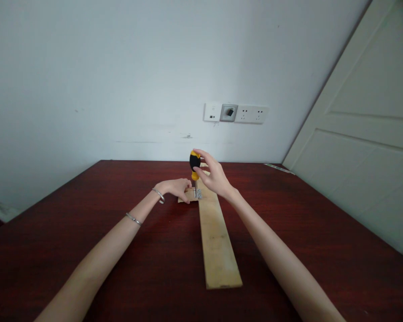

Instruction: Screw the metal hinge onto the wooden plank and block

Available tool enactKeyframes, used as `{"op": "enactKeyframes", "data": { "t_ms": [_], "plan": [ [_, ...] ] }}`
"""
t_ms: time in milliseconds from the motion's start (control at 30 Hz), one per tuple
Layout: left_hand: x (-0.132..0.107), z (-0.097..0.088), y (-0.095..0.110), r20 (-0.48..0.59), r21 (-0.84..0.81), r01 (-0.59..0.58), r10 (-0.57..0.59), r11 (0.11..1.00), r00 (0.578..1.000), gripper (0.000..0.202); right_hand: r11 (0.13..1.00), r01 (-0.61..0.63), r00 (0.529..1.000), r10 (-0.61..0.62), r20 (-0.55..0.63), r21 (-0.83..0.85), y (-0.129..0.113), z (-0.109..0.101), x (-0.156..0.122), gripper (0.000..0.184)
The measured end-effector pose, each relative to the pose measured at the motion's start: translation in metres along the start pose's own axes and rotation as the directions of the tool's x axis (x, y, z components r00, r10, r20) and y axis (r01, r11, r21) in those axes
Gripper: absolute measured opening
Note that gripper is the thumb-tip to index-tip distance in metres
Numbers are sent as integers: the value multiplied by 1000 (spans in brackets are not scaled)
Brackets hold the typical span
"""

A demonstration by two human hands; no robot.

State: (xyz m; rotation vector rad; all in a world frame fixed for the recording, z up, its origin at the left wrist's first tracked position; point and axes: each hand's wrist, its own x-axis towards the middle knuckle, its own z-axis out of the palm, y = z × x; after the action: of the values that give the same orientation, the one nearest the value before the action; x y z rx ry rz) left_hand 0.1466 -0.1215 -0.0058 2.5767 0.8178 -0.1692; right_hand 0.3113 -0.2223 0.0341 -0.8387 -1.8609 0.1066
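Observation:
A yellow and black screwdriver (195,162) stands upright, its shaft pointing down at a metal hinge (199,193). Fingers of my right hand (215,176) are closed around its handle. The hinge lies across the seam between a small wooden piece (191,195) and a long wooden board (217,237). My left hand (177,188) grips the small piece from its left side, thumb at the near edge and fingers on top. Two silver bracelets circle the left wrist and forearm. Whether a screw sits under the screwdriver tip is too small to tell.
Everything rests on a dark red wooden table (147,268) set against a white wall. Sockets (251,114) and a switch plate (212,112) are mounted on the wall. A thin strip (279,168) lies at the far right edge, near a pale door (366,129).

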Motion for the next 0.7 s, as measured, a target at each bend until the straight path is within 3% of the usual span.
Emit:
{"op": "enactKeyframes", "data": {
  "t_ms": [233, 700],
  "plan": [
    [4, 2, -7, -36, 54, -19, 21, 998, 999, 42, 999, -39, 998, 38, -44, -20, -4, 2, -1, 47],
    [2, 1, -5, -30, 45, -3, 4, 999, 1000, 44, 997, 20, 998, -25, -54, -77, -3, 0, 1, 45]
  ]
}}
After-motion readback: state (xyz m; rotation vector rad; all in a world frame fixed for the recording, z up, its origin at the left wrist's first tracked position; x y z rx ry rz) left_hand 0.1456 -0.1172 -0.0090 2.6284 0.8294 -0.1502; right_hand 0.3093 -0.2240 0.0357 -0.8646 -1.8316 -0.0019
